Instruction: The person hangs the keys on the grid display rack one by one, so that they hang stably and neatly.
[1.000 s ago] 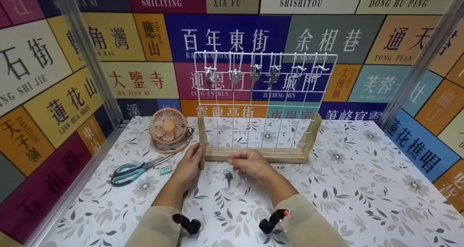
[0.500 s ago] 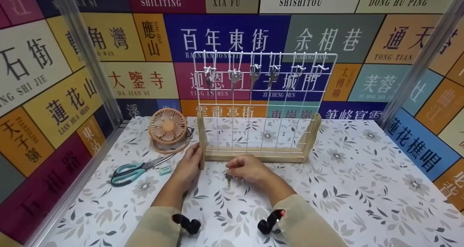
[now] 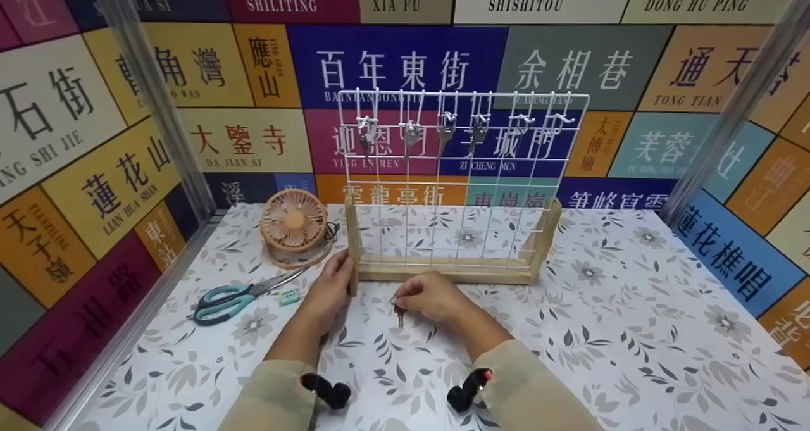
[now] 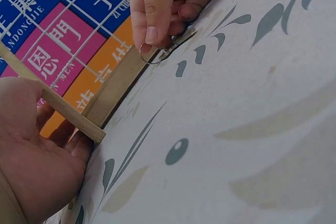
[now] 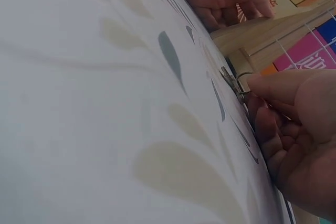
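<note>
My right hand (image 3: 436, 297) pinches a thin metal key ring (image 4: 149, 56) between thumb and fingertips. A key (image 3: 400, 318) hangs from that ring, low over the tablecloth; in the right wrist view the key (image 5: 229, 78) lies close along the cloth. The left hand (image 3: 330, 288) holds the left wooden upright (image 3: 352, 247) of a key rack, a white wire grid (image 3: 436, 183) on a wooden base. In the left wrist view its fingers (image 4: 50, 119) curl behind the upright. Several keys (image 3: 445, 130) hang from white hooks near the grid's top; the two rightmost hooks (image 3: 559, 121) hold none.
An orange fan (image 3: 295, 219) stands left of the rack. Teal-handled scissors (image 3: 228, 301) lie at the left, beside a small pale-green item (image 3: 288, 297). Sign-printed walls (image 3: 405, 64) enclose the floral-clothed table (image 3: 633, 330) behind and on both sides.
My right hand has come down and slightly left from the rack's base to the loose key on the cloth and taken its ring. The left hand stays at the upright.
</note>
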`<state>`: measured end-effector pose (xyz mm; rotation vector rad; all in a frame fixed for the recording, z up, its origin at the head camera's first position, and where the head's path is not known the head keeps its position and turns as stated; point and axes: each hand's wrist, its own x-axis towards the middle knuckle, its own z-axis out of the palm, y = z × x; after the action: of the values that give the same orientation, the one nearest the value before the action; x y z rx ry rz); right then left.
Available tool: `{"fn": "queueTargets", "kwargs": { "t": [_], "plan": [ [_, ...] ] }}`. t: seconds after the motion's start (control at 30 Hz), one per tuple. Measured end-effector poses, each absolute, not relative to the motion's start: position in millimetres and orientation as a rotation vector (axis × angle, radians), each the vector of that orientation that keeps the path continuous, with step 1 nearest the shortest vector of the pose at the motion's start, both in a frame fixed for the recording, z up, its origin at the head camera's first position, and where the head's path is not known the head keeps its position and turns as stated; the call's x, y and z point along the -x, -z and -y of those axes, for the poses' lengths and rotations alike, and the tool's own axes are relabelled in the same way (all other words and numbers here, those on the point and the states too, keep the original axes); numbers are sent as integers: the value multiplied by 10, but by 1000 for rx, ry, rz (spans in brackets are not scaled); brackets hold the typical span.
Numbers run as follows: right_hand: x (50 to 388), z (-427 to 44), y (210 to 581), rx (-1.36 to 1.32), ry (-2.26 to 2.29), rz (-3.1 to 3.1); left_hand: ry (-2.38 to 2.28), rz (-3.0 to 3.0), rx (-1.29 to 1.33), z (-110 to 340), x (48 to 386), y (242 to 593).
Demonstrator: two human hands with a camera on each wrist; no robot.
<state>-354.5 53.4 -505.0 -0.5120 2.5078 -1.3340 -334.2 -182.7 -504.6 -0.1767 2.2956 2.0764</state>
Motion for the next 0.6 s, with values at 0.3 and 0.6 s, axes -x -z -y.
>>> {"fn": "queueTargets", "kwargs": {
  "t": [0.3,0.6],
  "plan": [
    [3527,-588,5017,412,1523,-2369,-2076,-2295,195,1831,3350,5046],
    [3542,-691,4810,317,1624,-2279,-2073,-2310,197,1822,3351,5051]
  ]
}}
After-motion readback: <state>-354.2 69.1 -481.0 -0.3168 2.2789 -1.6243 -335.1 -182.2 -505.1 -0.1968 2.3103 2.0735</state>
